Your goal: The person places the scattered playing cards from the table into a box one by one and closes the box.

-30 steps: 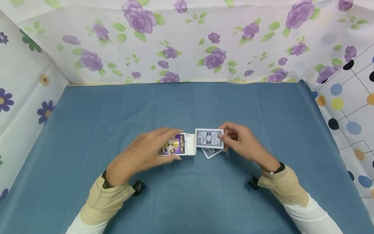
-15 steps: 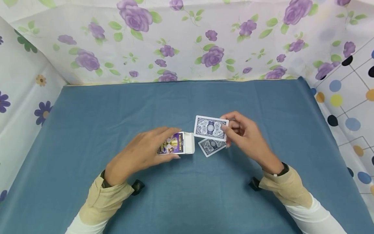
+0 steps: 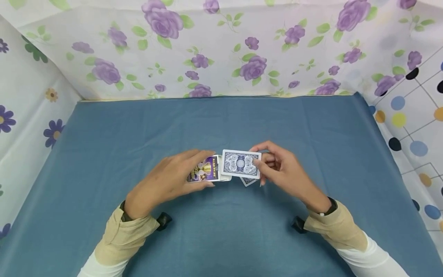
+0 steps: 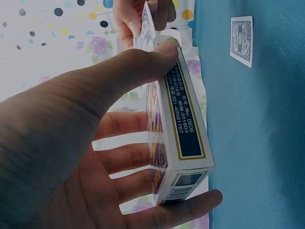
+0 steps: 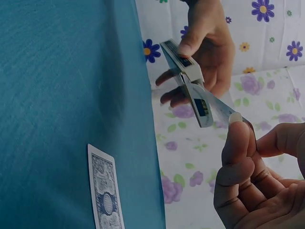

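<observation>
My left hand [image 3: 169,179] grips a playing-card box [image 3: 204,169] by its long edges, thumb on the near side. The box is purple and gold on top with a white open end flap [image 5: 198,102] facing right. Dark printed text runs along its narrow side [image 4: 186,109] in the left wrist view. With thumb and fingers my right hand [image 3: 285,169] pinches a blue-and-white playing card [image 3: 240,164], back upward, by its right end. The card's left end overlaps the box's open end. Beneath it a second card [image 5: 107,195] lies face down on the cloth, mostly hidden in the head view.
A blue cloth [image 3: 221,231] covers the table. Flower-patterned sheeting [image 3: 221,46] rises along the back edge, with more patterned sheets at left and right. Small black objects [image 3: 164,221] sit at both wrists.
The right hand first lifted its card away from the box, up and to the right. It has since brought it back left and down over the box's open end. The left hand stays put.
</observation>
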Available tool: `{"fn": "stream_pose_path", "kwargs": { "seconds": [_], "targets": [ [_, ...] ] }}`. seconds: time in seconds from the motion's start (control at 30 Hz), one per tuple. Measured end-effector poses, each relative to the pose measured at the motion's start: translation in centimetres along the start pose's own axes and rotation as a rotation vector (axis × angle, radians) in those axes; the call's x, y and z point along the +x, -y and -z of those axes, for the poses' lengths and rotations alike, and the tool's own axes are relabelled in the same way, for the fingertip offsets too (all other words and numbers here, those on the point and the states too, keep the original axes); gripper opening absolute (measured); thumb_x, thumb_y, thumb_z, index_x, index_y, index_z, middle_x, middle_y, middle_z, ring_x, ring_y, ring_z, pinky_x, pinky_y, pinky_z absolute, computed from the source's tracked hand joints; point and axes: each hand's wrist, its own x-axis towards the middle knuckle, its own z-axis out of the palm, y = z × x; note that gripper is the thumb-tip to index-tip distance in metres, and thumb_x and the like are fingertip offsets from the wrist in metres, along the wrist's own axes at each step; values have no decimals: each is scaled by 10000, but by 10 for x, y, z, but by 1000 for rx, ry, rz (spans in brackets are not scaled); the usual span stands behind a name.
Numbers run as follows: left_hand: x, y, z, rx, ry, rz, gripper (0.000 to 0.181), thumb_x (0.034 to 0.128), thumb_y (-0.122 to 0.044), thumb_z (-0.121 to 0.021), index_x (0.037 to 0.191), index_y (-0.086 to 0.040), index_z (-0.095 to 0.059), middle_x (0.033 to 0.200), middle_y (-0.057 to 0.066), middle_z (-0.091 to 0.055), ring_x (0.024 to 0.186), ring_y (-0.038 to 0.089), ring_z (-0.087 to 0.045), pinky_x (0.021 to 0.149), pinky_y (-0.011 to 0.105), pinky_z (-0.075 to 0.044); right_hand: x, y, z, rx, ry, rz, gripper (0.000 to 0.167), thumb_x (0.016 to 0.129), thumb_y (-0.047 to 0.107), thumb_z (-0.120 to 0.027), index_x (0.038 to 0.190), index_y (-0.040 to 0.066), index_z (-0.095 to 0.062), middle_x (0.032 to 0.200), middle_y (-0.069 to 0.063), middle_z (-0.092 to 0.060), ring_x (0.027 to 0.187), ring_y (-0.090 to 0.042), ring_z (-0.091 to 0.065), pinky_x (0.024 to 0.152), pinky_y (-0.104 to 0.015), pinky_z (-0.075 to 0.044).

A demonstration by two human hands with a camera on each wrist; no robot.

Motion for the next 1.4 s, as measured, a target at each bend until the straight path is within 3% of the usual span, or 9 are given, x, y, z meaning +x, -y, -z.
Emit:
{"fn": "stream_pose_path", "kwargs": {
  "seconds": [0.43, 0.8, 1.07, 1.4],
  "targets": [
    [0, 0, 0, 4, 14, 14, 704, 867, -449, -796, 1455, -170, -528, 1218, 67, -655, 859, 132, -589, 681, 322, -492, -2, -5, -7, -30, 56, 7, 260, 1012, 55, -611, 1272, 62, -592, 701, -111, -626, 542, -321, -607, 509, -409, -529],
    [1, -4, -2, 15, 18, -12, 692, 869, -430, -801, 1442, -145, -537, 1205, 74, -656, 865, 137, -592, 689, 333, -500, -2, -6, -10, -24, 60, 3, 282, 1020, 79, -605, 1301, 83, -581, 681, -93, -610, 543, -346, -597, 515, -426, -531],
    [2, -7, -4, 17, 25, -27, 682, 858, -411, -819, 1429, -157, -547, 1206, 59, -658, 888, 132, -600, 710, 334, -514, -4, -9, -20, -21, 37, 17, 312, 1017, 83, -611, 1315, 163, -564, 660, -32, -595, 522, -318, -585, 499, -422, -524],
    [2, -10, -9, 14, 15, -68, 692, 847, -396, -832, 1427, -141, -553, 1216, 56, -660, 894, 121, -611, 710, 320, -524, -2, -14, -30, -19, 48, -6, 316, 1019, 106, -616, 1329, 125, -561, 649, -44, -601, 525, -229, -589, 488, -418, -518]
  ]
}}
